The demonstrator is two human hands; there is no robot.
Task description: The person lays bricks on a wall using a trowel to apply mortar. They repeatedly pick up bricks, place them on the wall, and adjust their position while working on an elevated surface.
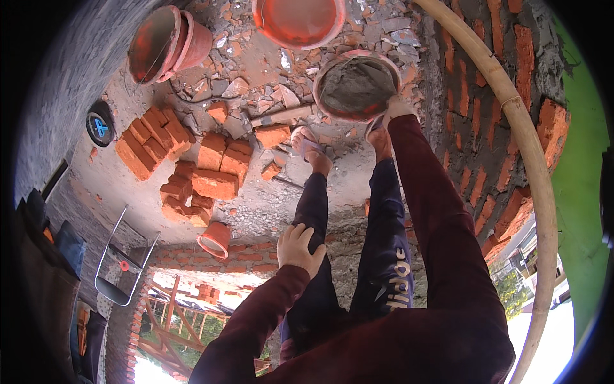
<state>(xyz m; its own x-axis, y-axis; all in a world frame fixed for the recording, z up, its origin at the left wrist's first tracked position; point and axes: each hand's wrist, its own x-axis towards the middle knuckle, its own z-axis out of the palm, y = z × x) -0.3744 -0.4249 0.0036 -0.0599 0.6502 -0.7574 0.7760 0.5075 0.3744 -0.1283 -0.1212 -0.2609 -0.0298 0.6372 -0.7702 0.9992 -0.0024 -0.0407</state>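
Observation:
At the right rim of a bucket of wet grey mortar (355,86), my right hand (399,107) reaches down with its fingers closed. What they grip is too small to make out; a smooth grey patch lies in the mortar just beside them. My left hand (299,248) lies flat on my left leg near the knee, fingers apart, holding nothing. The mortar bucket stands on the rubble in front of my sandalled feet.
Beyond it sits another red bucket (299,45), with stacked buckets (203,48) to the left. Bricks (214,184) and a hammer-like tool (281,117) lie left of my feet. A bamboo pole (521,115) curves past the brick wall (476,115) on the right.

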